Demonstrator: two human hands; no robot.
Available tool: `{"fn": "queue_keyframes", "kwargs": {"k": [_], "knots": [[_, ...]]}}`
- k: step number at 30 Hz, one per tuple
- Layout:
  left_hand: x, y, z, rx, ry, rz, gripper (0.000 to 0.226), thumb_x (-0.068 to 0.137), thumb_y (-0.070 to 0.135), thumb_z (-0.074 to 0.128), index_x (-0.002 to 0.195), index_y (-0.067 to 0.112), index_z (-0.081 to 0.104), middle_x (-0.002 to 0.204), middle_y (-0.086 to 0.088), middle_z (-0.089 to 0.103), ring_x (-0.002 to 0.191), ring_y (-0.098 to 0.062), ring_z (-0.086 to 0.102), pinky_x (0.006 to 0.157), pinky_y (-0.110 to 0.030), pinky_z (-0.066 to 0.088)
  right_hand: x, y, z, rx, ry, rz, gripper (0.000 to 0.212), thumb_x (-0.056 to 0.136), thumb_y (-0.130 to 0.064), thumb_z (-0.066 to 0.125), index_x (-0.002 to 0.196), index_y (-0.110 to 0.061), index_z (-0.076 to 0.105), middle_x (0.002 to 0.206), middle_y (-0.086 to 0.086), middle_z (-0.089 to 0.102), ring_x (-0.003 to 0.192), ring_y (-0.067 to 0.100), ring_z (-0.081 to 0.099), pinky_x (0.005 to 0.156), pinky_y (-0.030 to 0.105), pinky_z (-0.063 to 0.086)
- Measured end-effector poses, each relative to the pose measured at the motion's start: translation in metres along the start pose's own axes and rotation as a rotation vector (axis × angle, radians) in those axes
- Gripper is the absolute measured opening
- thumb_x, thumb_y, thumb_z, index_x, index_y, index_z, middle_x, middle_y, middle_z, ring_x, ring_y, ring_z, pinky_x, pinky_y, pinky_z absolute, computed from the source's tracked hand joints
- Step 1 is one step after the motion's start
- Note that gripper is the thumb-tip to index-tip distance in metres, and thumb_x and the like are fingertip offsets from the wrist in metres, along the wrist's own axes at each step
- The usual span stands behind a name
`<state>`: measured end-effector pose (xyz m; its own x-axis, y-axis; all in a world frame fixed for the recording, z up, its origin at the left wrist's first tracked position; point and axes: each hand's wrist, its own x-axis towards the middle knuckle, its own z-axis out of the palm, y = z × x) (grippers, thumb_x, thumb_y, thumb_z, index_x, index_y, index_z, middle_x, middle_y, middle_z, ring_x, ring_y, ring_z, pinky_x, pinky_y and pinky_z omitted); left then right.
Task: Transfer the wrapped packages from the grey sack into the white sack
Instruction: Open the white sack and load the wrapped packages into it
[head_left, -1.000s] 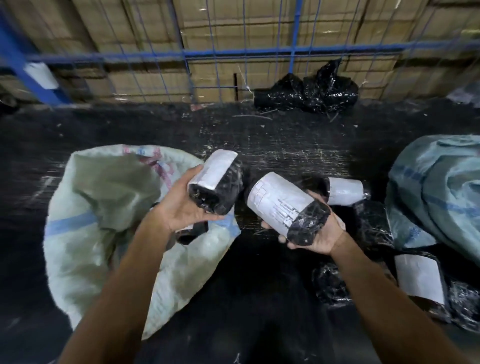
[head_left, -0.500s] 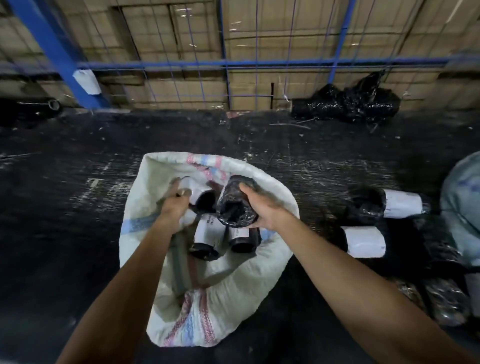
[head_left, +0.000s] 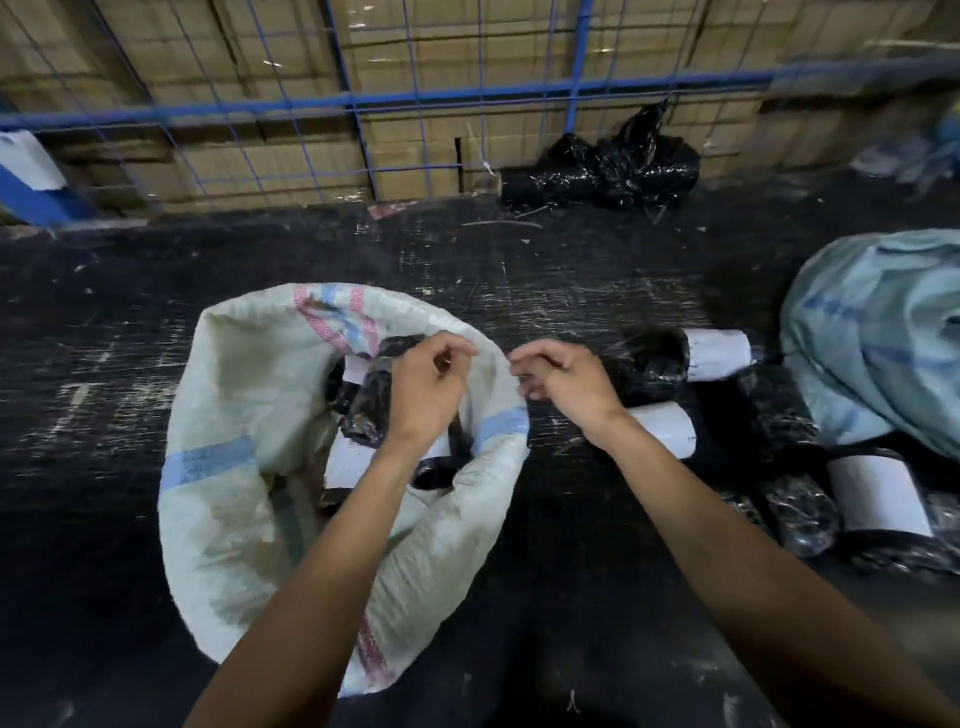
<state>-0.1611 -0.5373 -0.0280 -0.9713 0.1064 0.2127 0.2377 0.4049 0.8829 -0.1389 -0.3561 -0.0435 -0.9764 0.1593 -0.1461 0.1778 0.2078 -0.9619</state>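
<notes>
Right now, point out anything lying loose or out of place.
Several wrapped packages lie loose on the dark floor between the white sack and grey sack. A crumpled black plastic bag sits against the blue wire fence.

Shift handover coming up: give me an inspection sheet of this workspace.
Surface: dark floor, scuffed, flecked with white scraps.
Job's things: white sack open, wrapped packages inside; more loose packages on the floor beside the grey sack.
Clutter: crumpled black plastic at the fence.
Hands: left hand and right hand at the sack's rim, fingers curled; whether they pinch it is unclear.
Cables: nothing seen.
Surroundings: blue wire fence, cardboard boxes behind.
</notes>
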Motion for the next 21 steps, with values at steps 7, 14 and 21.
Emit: {"fn": "queue_keyframes", "kwargs": {"k": [7,14,21], "knots": [[-0.006,0.032,0.139,0.163,-0.475,0.047,0.014,0.094,0.023,0.063,0.107,0.025,0.070,0.094,0.009,0.067,0.087,-0.004,0.062,0.078,-0.009,0.044,-0.020,0.120,-0.171,-0.590,0.445,0.201,0.029,0.088,-0.017,0.059,0.115,-0.022,0.067,0.114,0.011,0.068,0.107,0.033,0.063,0.093,0.043,0.052],[-0.017,-0.002,0.273,0.855,-0.907,0.023,0.106,0.078,0.049,0.075,0.155,0.040,0.003,0.158,-0.010,0.016,0.142,-0.036,0.021,0.110,-0.053,0.026,-0.024,0.187,-0.275,-0.648,0.503,0.398,0.070,0.084,-0.035,0.069,0.143,-0.014,0.038,0.142,0.023,0.039,0.131,0.046,0.038,0.105,0.054,0.039],[-0.051,-0.009,0.311,0.966,-0.624,-0.044,0.112,0.073,0.053,0.072,0.155,0.031,-0.001,0.140,-0.017,0.037,0.126,-0.038,0.040,0.106,-0.051,0.031,0.008,0.205,-0.307,-0.403,0.296,0.509,0.101,0.072,-0.049,0.077,0.149,-0.023,0.017,0.133,0.026,0.051,0.121,0.043,0.052,0.104,0.046,0.045]]}}
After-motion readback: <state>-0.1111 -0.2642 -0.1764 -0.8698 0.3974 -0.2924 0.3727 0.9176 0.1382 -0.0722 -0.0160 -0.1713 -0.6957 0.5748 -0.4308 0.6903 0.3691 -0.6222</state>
